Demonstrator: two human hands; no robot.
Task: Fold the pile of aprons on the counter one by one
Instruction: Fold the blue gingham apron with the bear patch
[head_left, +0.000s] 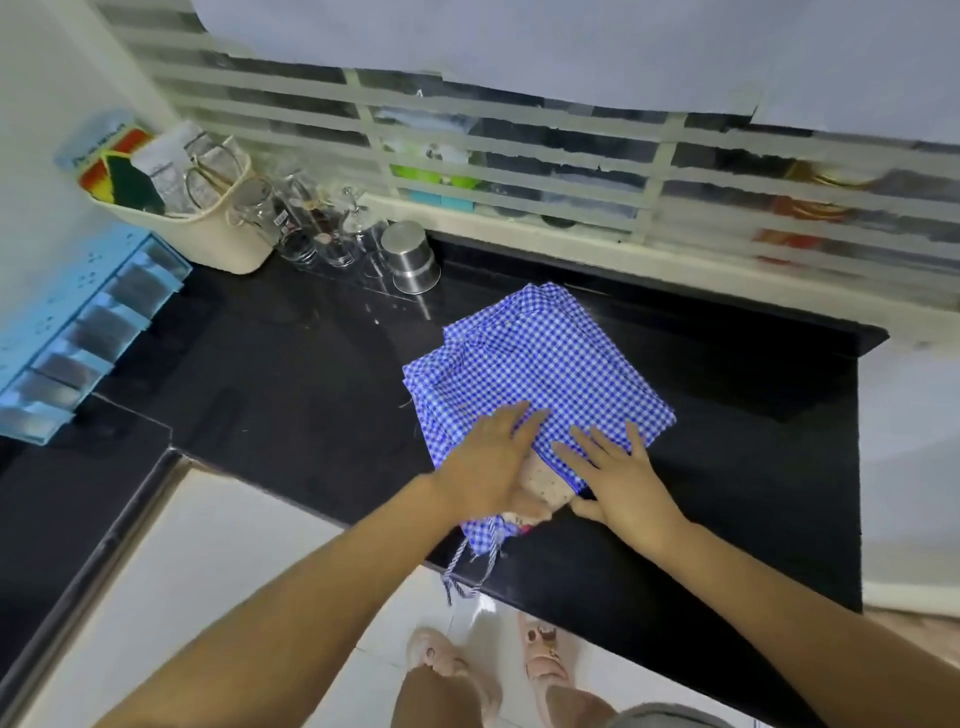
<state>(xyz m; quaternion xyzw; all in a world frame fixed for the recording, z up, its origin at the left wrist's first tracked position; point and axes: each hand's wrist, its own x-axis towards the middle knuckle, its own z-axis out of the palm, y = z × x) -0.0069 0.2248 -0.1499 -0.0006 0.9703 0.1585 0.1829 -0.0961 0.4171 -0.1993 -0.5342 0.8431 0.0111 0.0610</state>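
Observation:
A folded blue-and-white checked apron (540, 364) lies on the black counter (291, 374), on top of other folded cloth. Its ties (470, 566) hang over the counter's front edge. A beige dotted cloth (545, 486) shows at the stack's near edge, between my hands. My left hand (488, 462) lies on the stack's near left corner, fingers stretched over the checked cloth, thumb side against the beige cloth. My right hand (618, 478) presses flat on the near right part, fingers spread and straight.
Several drinking glasses (311, 228), a steel cup (413, 257) and a cream basket (208, 223) stand at the back left of the counter. A blue drawer unit (78, 338) sits at the left. A barred window (519, 156) runs behind. My feet (488, 665) stand on white floor tiles.

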